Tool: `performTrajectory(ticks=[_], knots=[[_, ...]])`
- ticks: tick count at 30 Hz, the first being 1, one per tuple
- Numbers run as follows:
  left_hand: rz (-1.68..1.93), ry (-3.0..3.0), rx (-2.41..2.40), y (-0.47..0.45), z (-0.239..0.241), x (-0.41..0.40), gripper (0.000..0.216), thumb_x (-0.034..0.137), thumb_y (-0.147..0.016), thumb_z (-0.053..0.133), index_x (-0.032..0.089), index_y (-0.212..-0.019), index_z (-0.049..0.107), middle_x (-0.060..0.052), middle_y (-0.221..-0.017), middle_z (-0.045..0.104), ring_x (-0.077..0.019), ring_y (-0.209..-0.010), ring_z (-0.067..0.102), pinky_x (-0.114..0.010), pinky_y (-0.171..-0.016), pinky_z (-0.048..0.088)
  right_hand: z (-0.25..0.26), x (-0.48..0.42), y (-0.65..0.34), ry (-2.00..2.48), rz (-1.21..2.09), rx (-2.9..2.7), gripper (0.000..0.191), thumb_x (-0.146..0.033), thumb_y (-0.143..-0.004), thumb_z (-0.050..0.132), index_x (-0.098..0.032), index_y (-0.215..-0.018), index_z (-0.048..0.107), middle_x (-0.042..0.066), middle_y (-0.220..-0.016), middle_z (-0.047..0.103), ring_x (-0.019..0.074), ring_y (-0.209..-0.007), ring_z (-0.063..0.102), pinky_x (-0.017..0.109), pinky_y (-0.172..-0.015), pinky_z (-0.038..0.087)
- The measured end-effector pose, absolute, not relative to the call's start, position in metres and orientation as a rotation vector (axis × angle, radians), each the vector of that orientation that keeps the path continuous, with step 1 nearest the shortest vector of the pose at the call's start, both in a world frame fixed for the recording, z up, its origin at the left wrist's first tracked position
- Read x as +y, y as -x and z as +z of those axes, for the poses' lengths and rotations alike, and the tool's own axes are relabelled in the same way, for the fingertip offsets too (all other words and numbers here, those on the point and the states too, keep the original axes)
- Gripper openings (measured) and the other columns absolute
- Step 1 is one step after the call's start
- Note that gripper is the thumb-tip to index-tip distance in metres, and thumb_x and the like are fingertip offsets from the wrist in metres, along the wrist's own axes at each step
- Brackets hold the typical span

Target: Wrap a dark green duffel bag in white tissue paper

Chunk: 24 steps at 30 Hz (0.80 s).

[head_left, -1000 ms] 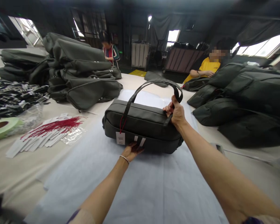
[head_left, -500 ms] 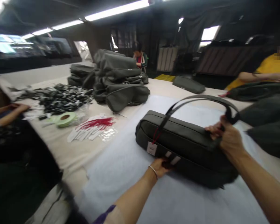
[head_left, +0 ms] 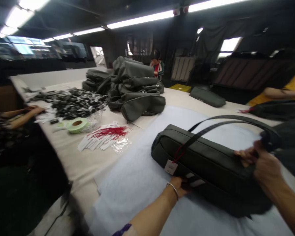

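The right hand point(head_left: 265, 164) has its fingers closed around the strap point(head_left: 226, 123) of the bag point(head_left: 206, 167). The left hand point(head_left: 180, 185) presses flat against the bag's near side, just below the tag point(head_left: 170, 166). The bag lies on white paper point(head_left: 137, 177) covering the surface point(head_left: 71, 157). A hard pull on the strap could drag the paper or snag the tag. Compared with earlier, the view has swung left; both grips are unchanged.

Both arms outstretched, left grip point(head_left: 180, 184) flat, right grip point(head_left: 263, 164) clenched.
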<state>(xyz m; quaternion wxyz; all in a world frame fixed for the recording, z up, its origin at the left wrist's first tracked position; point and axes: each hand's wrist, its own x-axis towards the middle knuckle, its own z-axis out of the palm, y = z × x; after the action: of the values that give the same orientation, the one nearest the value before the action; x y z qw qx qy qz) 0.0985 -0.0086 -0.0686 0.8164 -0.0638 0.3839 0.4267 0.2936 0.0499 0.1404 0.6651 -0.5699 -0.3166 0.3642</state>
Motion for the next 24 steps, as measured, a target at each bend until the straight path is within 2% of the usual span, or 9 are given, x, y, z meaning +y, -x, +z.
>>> performTrajectory(ticks=[1, 3, 6, 8, 11, 17, 24], knots=[[0.897, 0.143, 0.822, -0.097, -0.066, -0.01, 0.032, -0.005, -0.068, 0.051, 0.013, -0.092, 0.06, -0.01, -0.081, 0.064, -0.0272, -0.081, 0.067, -0.048, -0.087, 0.051, 0.142, 0.049, -0.292, 1.3, 0.834, -0.743, 0.053, -0.072, -0.056, 0.072, -0.026, -0.047, 0.045, 0.004, -0.045, 0.041, 0.0166, -0.039, 0.048, 0.032, -0.03, 0.025], [0.877, 0.153, 0.829, -0.095, -0.065, -0.009, 0.029, -0.003, -0.074, 0.051, 0.018, -0.092, 0.057, -0.003, -0.076, 0.062, -0.0227, -0.074, 0.067, -0.047, -0.087, 0.052, 0.142, 0.05, -0.293, 1.314, 0.839, -0.793, 0.058, -0.076, -0.053, 0.072, -0.024, -0.052, 0.046, 0.001, -0.045, 0.044, 0.0132, -0.037, 0.044, 0.03, -0.031, 0.03], [0.849, 0.141, 0.863, -0.097, -0.069, -0.004, 0.028, -0.003, -0.078, 0.051, 0.022, -0.091, 0.056, 0.001, -0.071, 0.06, -0.0182, -0.064, 0.065, -0.046, -0.082, 0.055, 0.135, 0.056, -0.301, 1.304, 0.82, -0.831, 0.06, -0.08, -0.06, 0.064, -0.024, -0.054, 0.043, -0.007, -0.041, 0.035, 0.0103, -0.037, 0.038, 0.032, -0.043, 0.047], [0.865, 0.112, 0.894, -0.096, -0.068, -0.006, 0.027, -0.003, -0.078, 0.052, 0.021, -0.087, 0.056, 0.001, -0.069, 0.06, -0.0169, -0.062, 0.064, -0.043, -0.079, 0.057, 0.133, 0.057, -0.302, 1.27, 0.819, -0.85, 0.059, -0.078, -0.063, 0.063, -0.025, -0.053, 0.041, -0.01, -0.041, 0.03, 0.0087, -0.036, 0.034, 0.032, -0.052, 0.053], [0.924, 0.064, 0.934, -0.086, -0.059, -0.017, 0.025, -0.004, -0.076, 0.057, 0.02, -0.083, 0.057, 0.0, -0.072, 0.063, -0.0171, -0.067, 0.065, -0.042, -0.08, 0.057, 0.136, 0.055, -0.3, 1.216, 0.857, -0.883, 0.056, -0.073, -0.067, 0.065, -0.025, -0.052, 0.042, -0.011, -0.039, 0.028, 0.0077, -0.035, 0.03, 0.03, -0.058, 0.054], [0.936, 0.05, 0.974, -0.057, -0.042, -0.018, 0.022, -0.002, -0.077, 0.06, 0.02, -0.08, 0.058, -0.003, -0.08, 0.064, -0.0223, -0.083, 0.066, -0.055, -0.09, 0.052, 0.149, 0.057, -0.303, 1.242, 1.007, -1.025, 0.046, -0.059, -0.064, 0.078, -0.021, -0.057, 0.053, -0.009, -0.038, 0.038, 0.008, -0.036, 0.037, 0.028, -0.055, 0.051], [0.924, 0.096, 0.957, -0.057, -0.04, -0.017, 0.019, 0.003, -0.08, 0.06, 0.021, -0.081, 0.058, -0.004, -0.085, 0.063, -0.0243, -0.089, 0.065, -0.06, -0.09, 0.05, 0.155, 0.057, -0.306, 1.241, 1.045, -1.033, 0.056, -0.074, -0.066, 0.067, -0.022, -0.055, 0.048, -0.011, -0.036, 0.025, 0.0077, -0.035, 0.027, 0.029, -0.05, 0.05]])
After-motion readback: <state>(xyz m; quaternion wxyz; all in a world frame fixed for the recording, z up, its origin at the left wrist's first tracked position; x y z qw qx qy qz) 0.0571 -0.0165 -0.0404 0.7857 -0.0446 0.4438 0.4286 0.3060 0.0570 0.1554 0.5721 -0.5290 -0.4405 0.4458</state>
